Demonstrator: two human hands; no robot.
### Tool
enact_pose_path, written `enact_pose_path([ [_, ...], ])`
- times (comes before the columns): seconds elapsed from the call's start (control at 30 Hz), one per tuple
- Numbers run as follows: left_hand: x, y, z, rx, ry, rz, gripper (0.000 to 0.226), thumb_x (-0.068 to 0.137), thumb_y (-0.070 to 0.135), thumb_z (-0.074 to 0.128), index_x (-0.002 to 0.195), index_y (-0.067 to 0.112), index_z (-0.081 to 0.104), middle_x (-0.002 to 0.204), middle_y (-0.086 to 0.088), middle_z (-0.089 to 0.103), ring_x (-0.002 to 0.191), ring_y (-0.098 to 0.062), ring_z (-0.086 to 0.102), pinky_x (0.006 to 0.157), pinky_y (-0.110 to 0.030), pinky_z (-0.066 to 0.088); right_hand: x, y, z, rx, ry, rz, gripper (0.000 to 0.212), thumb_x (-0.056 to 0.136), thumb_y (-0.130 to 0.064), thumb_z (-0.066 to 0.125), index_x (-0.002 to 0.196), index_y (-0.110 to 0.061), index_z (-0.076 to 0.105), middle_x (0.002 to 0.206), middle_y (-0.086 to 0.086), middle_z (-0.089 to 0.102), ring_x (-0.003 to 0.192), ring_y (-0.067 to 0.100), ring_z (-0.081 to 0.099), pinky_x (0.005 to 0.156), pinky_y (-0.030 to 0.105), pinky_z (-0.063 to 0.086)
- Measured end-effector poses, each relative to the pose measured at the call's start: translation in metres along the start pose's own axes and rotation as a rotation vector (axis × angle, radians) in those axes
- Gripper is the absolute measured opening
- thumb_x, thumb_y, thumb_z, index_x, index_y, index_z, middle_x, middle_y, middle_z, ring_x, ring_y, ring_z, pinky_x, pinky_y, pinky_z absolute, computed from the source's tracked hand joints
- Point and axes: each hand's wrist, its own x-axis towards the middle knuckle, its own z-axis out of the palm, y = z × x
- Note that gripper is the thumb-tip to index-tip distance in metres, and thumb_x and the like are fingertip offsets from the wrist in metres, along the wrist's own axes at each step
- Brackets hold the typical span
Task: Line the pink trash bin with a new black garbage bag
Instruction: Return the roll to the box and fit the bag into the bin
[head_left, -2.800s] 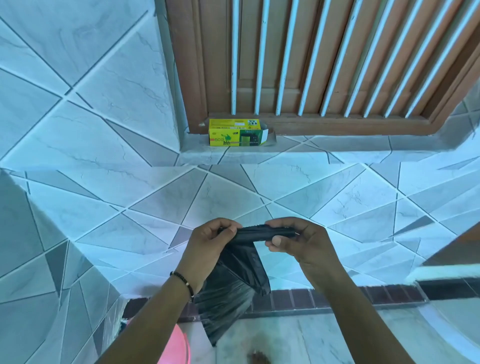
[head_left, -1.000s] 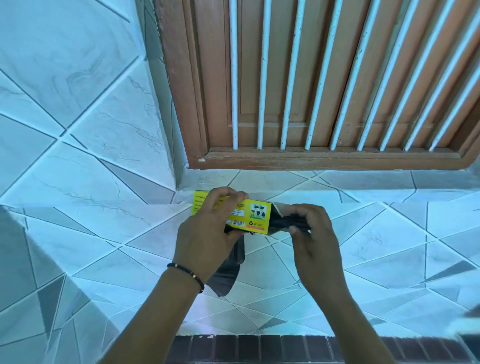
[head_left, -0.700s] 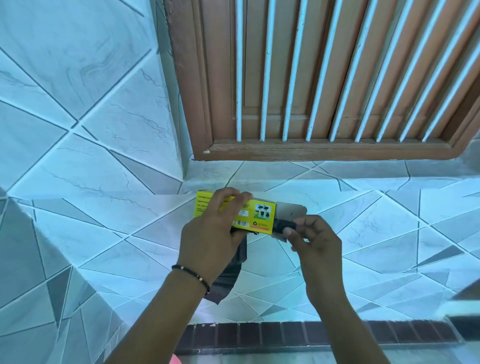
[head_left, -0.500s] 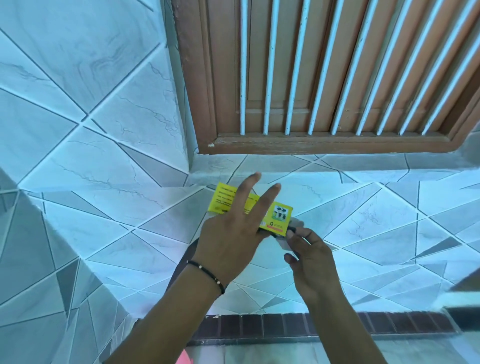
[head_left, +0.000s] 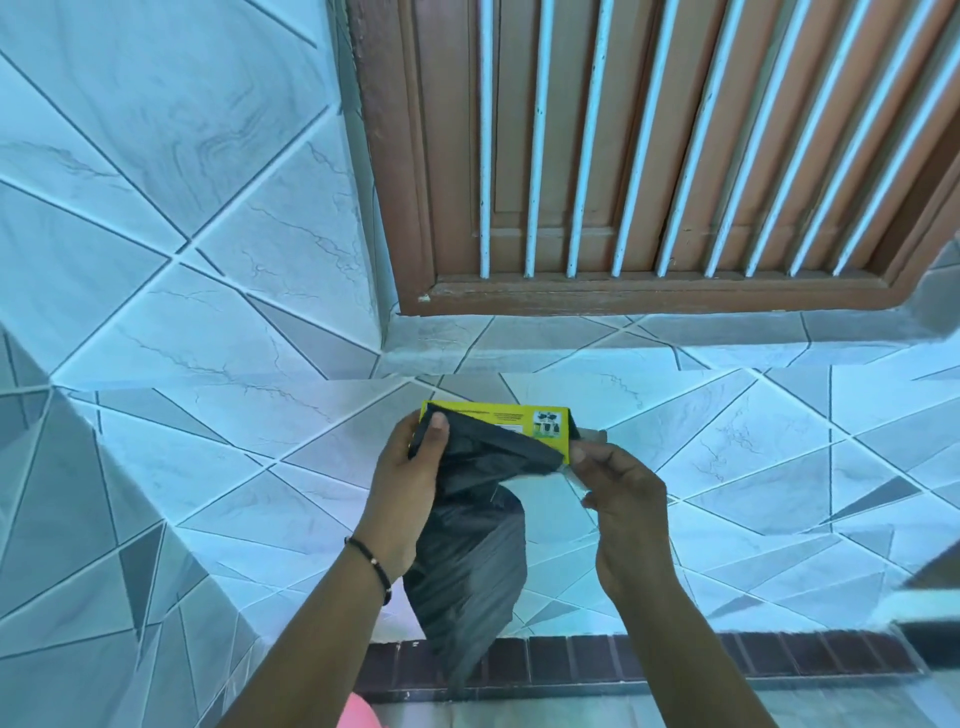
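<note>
My left hand (head_left: 410, 483) grips the left end of a yellow garbage-bag box (head_left: 498, 415). Its thumb presses a loose black garbage bag (head_left: 467, 561) against the front of the box. The bag drapes across the box and hangs down between my forearms. My right hand (head_left: 618, 499) pinches at the right end of the box, where the grey end flap and the bag's corner meet. Only a sliver of the pink trash bin (head_left: 358, 714) shows at the bottom edge, below my left forearm.
A tiled ledge (head_left: 571, 348) runs under a brown wooden window frame with white bars (head_left: 623, 156). Blue-grey tiled wall surrounds my hands, with a projecting tiled corner on the left (head_left: 104, 519). A dark brick strip (head_left: 675, 660) runs along the wall base.
My left hand, earlier spread flat over the box, now grips its left end with the thumb on the bag. The box is level, and the bag now hangs in front of it.
</note>
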Motion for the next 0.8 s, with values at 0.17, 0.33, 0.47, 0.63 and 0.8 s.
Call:
enact_pose_path([
  [0.17,0.012,-0.014,-0.005,-0.346,0.015,-0.24,0.05,0.091,0.047,0.044,0.118,0.008,0.059,0.113,-0.016,0.068,0.093,-0.029,0.068,0.069,-0.034,0.057,-0.002,0.004,0.004,-0.328,-0.224,-0.178,0.02,0.092,-0.026,0.055,0.098,-0.036,0.07,0.102,-0.018,0.071,0.097,-0.004,0.059,0.077,0.018,0.042],
  [0.33,0.016,-0.024,-0.006,-0.331,-0.076,-0.25,0.058,0.085,0.055,0.045,0.118,0.01,0.061,0.112,-0.014,0.07,0.097,-0.031,0.068,0.084,-0.043,0.054,0.0,-0.001,0.001,-0.453,-0.032,-0.462,0.029,0.085,-0.01,0.063,0.094,-0.037,0.057,0.099,-0.016,0.063,0.092,-0.002,0.057,0.068,0.01,0.043],
  [0.47,0.01,-0.025,0.007,-0.274,-0.108,-0.192,0.061,0.079,0.057,0.048,0.12,0.013,0.059,0.118,-0.014,0.067,0.105,-0.033,0.065,0.091,-0.045,0.05,0.008,-0.001,-0.003,-0.637,0.191,-0.561,0.036,0.074,-0.019,0.075,0.099,-0.032,0.051,0.105,-0.011,0.049,0.092,0.009,0.051,0.073,0.026,0.044],
  [0.63,0.009,-0.023,0.009,-0.228,-0.095,-0.156,0.061,0.079,0.057,0.045,0.118,0.013,0.06,0.114,-0.012,0.069,0.103,-0.031,0.066,0.087,-0.041,0.052,0.017,-0.003,-0.015,-0.253,0.142,-0.208,0.063,0.068,-0.022,0.081,0.12,-0.025,0.046,0.124,-0.007,0.045,0.106,0.011,0.051,0.077,0.024,0.046],
  [0.8,0.004,-0.022,0.022,-0.12,-0.107,-0.098,0.053,0.079,0.056,0.046,0.11,0.018,0.063,0.111,-0.009,0.07,0.103,-0.027,0.066,0.096,-0.047,0.05,0.015,0.006,-0.016,0.183,-0.147,0.057,0.035,0.083,-0.024,0.065,0.117,-0.021,0.058,0.116,0.009,0.065,0.092,0.02,0.064,0.081,0.032,0.053],
])
